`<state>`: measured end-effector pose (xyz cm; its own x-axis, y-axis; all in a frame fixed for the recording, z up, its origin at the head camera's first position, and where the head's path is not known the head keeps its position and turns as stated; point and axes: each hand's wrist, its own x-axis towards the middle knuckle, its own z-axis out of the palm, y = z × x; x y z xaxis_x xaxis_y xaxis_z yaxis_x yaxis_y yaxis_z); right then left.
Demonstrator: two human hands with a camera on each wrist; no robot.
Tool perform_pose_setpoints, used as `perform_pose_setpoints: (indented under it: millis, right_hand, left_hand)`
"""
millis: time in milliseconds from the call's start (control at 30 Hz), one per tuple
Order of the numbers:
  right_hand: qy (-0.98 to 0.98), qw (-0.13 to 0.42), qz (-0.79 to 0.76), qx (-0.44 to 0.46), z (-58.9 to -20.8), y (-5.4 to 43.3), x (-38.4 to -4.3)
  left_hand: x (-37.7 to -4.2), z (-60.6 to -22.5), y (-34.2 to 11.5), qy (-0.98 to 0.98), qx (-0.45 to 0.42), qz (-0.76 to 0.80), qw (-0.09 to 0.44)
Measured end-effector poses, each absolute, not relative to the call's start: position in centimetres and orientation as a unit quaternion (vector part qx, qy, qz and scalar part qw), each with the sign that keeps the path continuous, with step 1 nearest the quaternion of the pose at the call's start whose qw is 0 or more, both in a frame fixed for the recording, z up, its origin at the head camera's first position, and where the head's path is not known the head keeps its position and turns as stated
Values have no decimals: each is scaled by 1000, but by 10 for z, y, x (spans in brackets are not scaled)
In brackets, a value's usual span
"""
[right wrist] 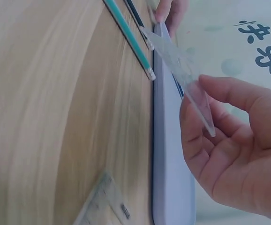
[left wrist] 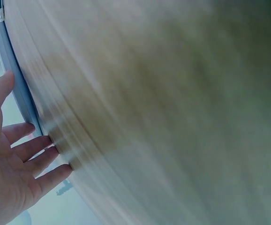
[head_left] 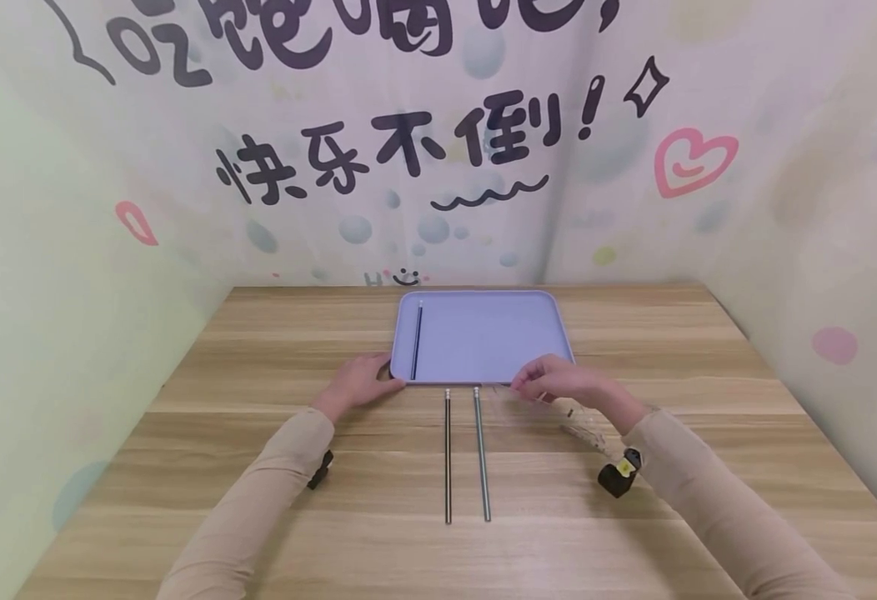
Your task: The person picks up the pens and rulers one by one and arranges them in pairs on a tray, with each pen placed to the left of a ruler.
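A light purple tray (head_left: 483, 337) lies at the back of the table, with a dark pencil (head_left: 418, 342) inside along its left side. My left hand (head_left: 359, 382) rests at the tray's front left corner, fingers spread and fairly straight against its edge. Above the tray's front edge, my right hand (head_left: 558, 382) pinches a clear plastic set square (right wrist: 184, 70) between thumb and fingers. In front of the tray, a black pencil (head_left: 448, 458) and a green pencil (head_left: 482, 458) lie side by side, eraser ends toward it.
Another clear plastic ruler piece (head_left: 588, 435) lies on the wooden table (head_left: 378, 517) below my right hand; its full shape is hard to make out. A printed curtain (head_left: 483, 167) hangs directly behind the table.
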<state>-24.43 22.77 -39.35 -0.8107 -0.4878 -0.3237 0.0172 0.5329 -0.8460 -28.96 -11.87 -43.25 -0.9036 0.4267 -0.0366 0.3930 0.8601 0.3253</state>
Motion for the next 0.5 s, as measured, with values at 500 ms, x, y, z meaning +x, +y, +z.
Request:
perform_pose_setpoints:
  millis: [500]
  right_hand:
    - [780,268,-561,-72,-407,194,-240]
  left_hand:
    - [-289,-430,-119,962,218,154,52]
